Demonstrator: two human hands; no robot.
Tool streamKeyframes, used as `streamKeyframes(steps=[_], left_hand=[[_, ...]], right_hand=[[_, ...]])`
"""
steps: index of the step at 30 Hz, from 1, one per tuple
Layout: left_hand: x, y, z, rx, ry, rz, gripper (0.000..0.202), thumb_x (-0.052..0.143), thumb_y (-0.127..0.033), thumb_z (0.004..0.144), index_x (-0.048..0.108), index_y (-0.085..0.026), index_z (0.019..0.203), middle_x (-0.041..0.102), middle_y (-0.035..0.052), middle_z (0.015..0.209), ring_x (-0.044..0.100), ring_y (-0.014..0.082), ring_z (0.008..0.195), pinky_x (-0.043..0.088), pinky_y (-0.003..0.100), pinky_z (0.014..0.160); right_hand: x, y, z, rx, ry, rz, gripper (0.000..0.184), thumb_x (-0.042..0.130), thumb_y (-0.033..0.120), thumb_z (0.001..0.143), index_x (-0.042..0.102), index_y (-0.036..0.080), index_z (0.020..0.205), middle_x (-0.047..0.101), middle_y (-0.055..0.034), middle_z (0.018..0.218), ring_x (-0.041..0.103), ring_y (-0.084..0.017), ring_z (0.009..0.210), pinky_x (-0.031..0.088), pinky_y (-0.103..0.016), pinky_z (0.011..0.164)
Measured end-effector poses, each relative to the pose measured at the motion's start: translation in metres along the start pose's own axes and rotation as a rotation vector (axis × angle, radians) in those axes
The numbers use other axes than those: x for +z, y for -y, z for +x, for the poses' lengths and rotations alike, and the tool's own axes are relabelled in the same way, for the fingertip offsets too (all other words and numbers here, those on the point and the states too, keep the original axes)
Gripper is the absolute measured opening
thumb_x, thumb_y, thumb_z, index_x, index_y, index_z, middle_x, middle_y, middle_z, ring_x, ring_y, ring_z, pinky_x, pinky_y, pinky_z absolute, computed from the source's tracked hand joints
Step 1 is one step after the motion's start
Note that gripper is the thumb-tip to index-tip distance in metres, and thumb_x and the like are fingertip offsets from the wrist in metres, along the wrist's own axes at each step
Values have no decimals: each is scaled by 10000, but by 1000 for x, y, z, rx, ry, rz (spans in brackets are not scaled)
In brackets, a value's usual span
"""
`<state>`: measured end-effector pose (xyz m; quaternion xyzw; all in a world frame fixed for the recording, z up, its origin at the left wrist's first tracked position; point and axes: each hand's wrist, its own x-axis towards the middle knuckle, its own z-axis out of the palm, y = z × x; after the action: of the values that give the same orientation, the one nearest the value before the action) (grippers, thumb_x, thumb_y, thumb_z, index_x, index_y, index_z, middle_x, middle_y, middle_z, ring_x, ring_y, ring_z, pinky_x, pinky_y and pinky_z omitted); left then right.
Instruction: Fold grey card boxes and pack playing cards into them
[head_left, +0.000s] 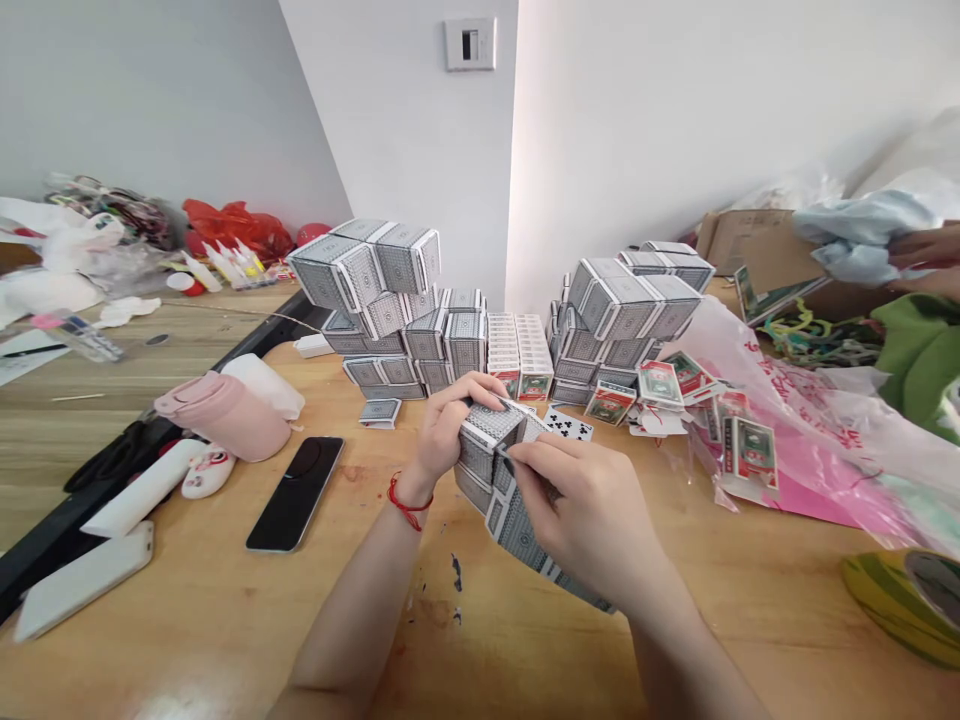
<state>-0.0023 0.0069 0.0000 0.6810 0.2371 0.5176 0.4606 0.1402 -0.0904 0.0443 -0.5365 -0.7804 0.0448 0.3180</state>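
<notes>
Above the table I hold a block built of folded playing cards [517, 520], with grey patterned card backs on its outside. My left hand [457, 430] is closed around its upper left end, thumb and fingers over the top edge. My right hand [585, 500] pinches a card edge near the middle of the block; its fingertips partly hide the spot. Just behind the hands lies a loose playing card with clubs [570, 425]. A small folded card piece [379, 413] lies on the table to the left.
Stacked card blocks stand at back left [375, 270] and back right [630, 305], with rows of card boxes [535, 350] between. Opened card boxes [750, 450] lie on pink plastic at right. A phone [296, 495], pink pouch [225, 415] and yellow tape roll [904, 600] are on the table.
</notes>
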Motion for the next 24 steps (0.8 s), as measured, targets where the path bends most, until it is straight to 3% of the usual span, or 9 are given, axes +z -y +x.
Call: streamKeyframes(steps=[5,11,18,24], left_hand=[[3,-2,0,26,39,72,281,321,-179,761,594,-156,695,589,85,890,537,208,898,409,394,823],[2,0,4,-51,68,64,280,318,-167,756,588,-151,685,590,78,880,536,195,890,409,359,836],[3,5,7,-256,172,50,279,326,-169,755,593,-140,681,615,56,814,554,175,821,415,309,800],[7,12,6,-327,98,101,297,319,-208,769,594,-148,674,622,38,783,550,170,800,413,294,773]], right_hand=[[4,-4,3,3,-1,-8,186,447,122,794,616,188,752,606,-27,653,536,-131,581,325,-228,547],[9,-11,3,91,2,-33,95,480,153,794,563,198,796,629,-21,700,571,-159,617,337,-236,545],[6,-16,7,180,39,193,105,534,183,765,437,224,764,608,31,679,581,-139,575,372,-225,541],[11,-19,11,259,13,294,145,559,176,745,425,227,764,628,28,687,607,-151,618,401,-241,580]])
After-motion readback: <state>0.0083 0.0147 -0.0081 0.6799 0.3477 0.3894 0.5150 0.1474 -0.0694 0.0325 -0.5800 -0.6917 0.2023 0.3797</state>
